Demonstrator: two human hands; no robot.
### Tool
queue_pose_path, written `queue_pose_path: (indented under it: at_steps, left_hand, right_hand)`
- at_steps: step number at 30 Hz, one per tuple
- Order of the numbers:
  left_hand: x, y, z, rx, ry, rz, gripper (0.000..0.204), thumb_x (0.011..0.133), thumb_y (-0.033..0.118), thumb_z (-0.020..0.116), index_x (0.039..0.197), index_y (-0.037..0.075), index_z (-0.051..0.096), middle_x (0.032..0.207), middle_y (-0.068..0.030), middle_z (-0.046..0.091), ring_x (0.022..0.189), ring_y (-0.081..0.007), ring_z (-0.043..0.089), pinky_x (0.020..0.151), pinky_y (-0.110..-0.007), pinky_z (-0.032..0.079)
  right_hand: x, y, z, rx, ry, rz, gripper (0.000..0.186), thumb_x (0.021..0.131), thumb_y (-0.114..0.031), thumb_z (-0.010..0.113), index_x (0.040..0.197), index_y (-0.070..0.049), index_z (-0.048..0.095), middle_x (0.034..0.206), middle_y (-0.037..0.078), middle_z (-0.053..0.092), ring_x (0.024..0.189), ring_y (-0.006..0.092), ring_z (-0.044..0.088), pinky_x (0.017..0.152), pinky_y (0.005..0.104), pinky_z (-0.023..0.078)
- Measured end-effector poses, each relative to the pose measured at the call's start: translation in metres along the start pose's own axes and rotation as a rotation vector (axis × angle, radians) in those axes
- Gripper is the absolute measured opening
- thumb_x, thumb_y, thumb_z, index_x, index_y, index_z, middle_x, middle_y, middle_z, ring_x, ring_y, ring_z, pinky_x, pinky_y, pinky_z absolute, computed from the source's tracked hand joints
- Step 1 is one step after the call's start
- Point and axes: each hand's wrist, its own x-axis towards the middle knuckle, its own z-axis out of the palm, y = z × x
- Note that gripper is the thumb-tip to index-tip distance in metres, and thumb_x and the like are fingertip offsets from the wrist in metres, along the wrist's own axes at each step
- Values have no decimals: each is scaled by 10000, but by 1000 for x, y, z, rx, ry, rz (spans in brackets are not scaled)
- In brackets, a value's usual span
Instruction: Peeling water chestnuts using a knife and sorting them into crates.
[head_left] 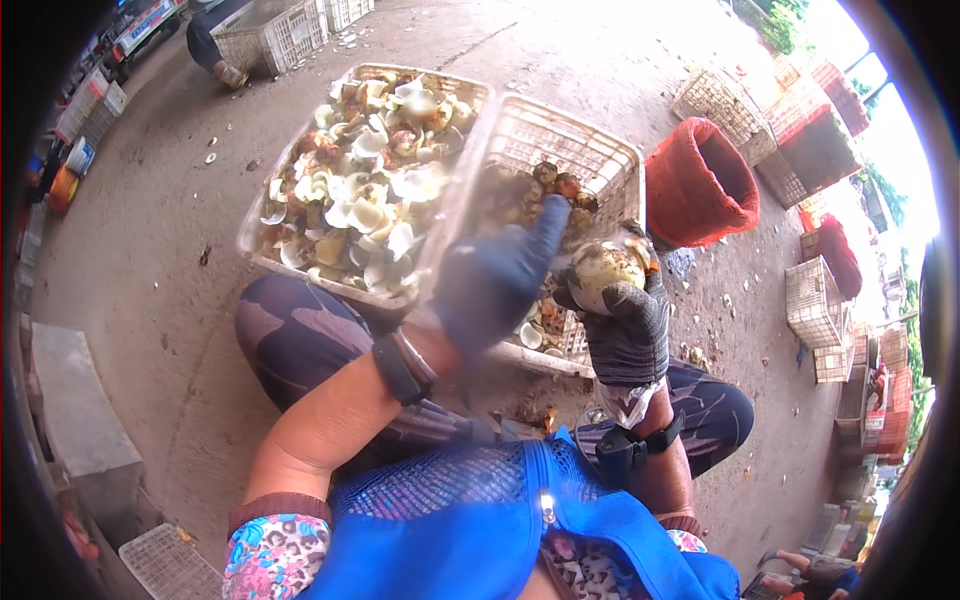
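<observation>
My left hand (493, 287), in a dark glove and smeared by motion, reaches over the right plastic crate (620, 160), one finger extended toward dirty round bulbs (543, 172) inside; its other fingers are unclear. My right hand (622, 330), in a grey knit glove, is closed around a large muddy pale bulb (603, 274) at that crate's right side; a small orange piece beside it is too hidden to name. The left crate (262, 240) is heaped with white and brown peelings (365, 185). Loose peels (532, 335) lie low in the right crate.
A red woven bucket (675, 185) stands beyond my right hand. Stacked crates (820, 305) line the right, others (270, 40) stand at back, near a person's leg (208, 50). Concrete slabs (75, 390) lie left. Another person (830, 570) is at the lower right edge.
</observation>
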Motion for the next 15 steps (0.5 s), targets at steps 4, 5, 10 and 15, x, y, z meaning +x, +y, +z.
queue_pose_path:
  at_steps: [4,5,10,15]
  left_hand:
    - [-18,-24,7,-40,-276,-448,592,901,120,610,1456,22,427,777,-123,680,634,-305,673,581,-423,551]
    - [-16,-23,3,-118,-240,-436,547,897,132,613,1419,50,473,800,-130,697,655,-340,678,615,-443,560]
    - [14,32,-35,-1368,-453,-629,479,884,101,611,1363,91,628,916,-109,751,667,-168,687,640,-326,591]
    - [15,50,-33,-1373,-26,-537,595,849,-32,598,1429,99,596,961,-19,699,684,-66,570,625,-247,503]
  right_hand:
    - [-18,-20,-28,-100,63,-103,843,751,-106,781,1486,-45,371,1182,160,637,999,302,704,768,456,655]
    - [-16,-25,-39,-86,60,-47,883,746,-103,802,1508,-60,358,1213,157,624,1027,306,694,804,472,646]
    - [-8,-21,-19,81,-125,-135,1014,706,-120,888,1550,-74,327,1298,151,603,1185,295,626,957,454,589]
    - [-9,-21,-32,-318,-140,-81,989,695,-98,898,1528,-46,368,1355,136,588,1162,270,641,920,390,596]
